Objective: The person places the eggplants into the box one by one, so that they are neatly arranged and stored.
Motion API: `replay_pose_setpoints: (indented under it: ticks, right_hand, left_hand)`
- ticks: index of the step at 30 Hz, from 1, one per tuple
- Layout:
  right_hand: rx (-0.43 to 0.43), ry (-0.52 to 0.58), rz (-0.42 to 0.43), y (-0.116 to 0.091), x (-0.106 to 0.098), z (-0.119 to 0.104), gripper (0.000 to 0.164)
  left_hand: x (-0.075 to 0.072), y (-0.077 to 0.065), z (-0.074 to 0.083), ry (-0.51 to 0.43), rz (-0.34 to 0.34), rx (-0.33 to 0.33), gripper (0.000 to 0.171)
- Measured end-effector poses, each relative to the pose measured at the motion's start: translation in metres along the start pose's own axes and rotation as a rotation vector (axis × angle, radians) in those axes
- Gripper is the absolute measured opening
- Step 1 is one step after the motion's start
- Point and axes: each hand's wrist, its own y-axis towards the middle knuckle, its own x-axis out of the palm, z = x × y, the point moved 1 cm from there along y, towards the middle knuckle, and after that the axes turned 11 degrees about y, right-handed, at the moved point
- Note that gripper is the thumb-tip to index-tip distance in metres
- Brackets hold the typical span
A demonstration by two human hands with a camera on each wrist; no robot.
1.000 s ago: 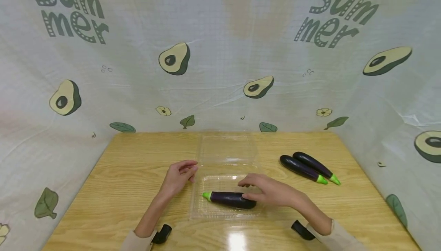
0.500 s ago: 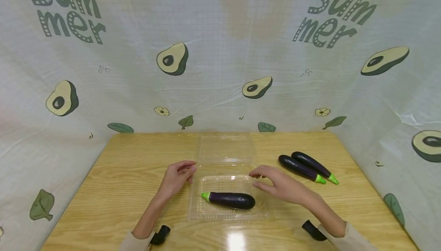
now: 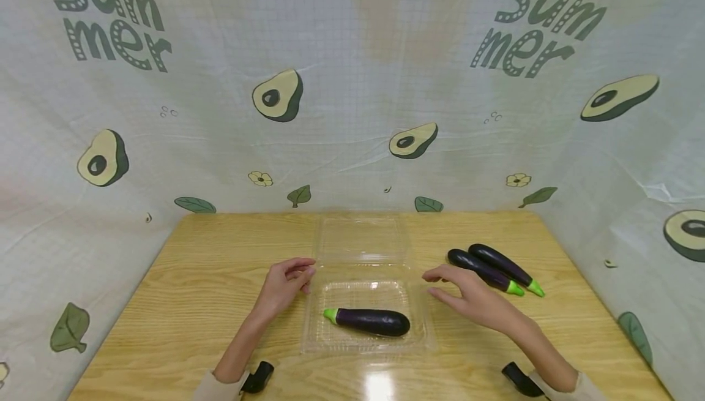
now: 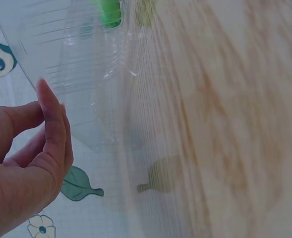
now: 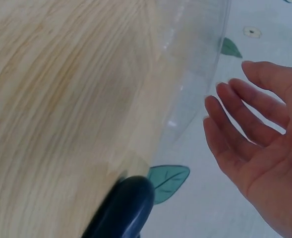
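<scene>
A clear plastic clamshell container (image 3: pixel 363 347) lies on the table with its lid (image 3: pixel 360 236) laid back. In its near part rests one dark purple eggplant (image 3: pixel 371 321), green stem to the left. My left hand (image 3: pixel 283 284) stays at the container's left side, fingers loosely bent, and in the left wrist view its fingertip overlaps the rim. Just off the right side, my right hand (image 3: pixel 468 294) hovers with relaxed, parted fingers and an empty palm, as the right wrist view also shows. Two more eggplants (image 3: pixel 476 266) lie side by side beyond it, partly hidden behind that hand.
The wooden table (image 3: pixel 220 242) carries all of this. Patterned cloth (image 3: pixel 341 82) hangs as walls at the back and both sides. Black wrist mounts (image 3: pixel 257 378) sit at the cuffs of both sleeves.
My right hand has let go of the eggplant in the container and moved right, out over the container's edge toward the other two. The left hand has stayed in place.
</scene>
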Motion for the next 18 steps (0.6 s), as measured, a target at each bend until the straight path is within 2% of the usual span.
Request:
replay_pose_setpoints:
  ticks: [11, 14, 18]
  right_hand:
    - [0.078, -0.075, 0.168, -0.02, -0.007, 0.025, 0.024]
    - [0.048, -0.089, 0.207, -0.023, -0.008, 0.034, 0.027]
    - [-0.046, -0.12, 0.271, -0.025, -0.01, 0.047, 0.036]
  left_hand:
    - [0.001, -0.001, -0.001, -0.004, -0.009, -0.009, 0.029]
    - [0.0, -0.001, -0.001, -0.004, -0.008, -0.014, 0.029]
    - [0.0, 0.0, -0.001, 0.005, -0.012, -0.007, 0.029]
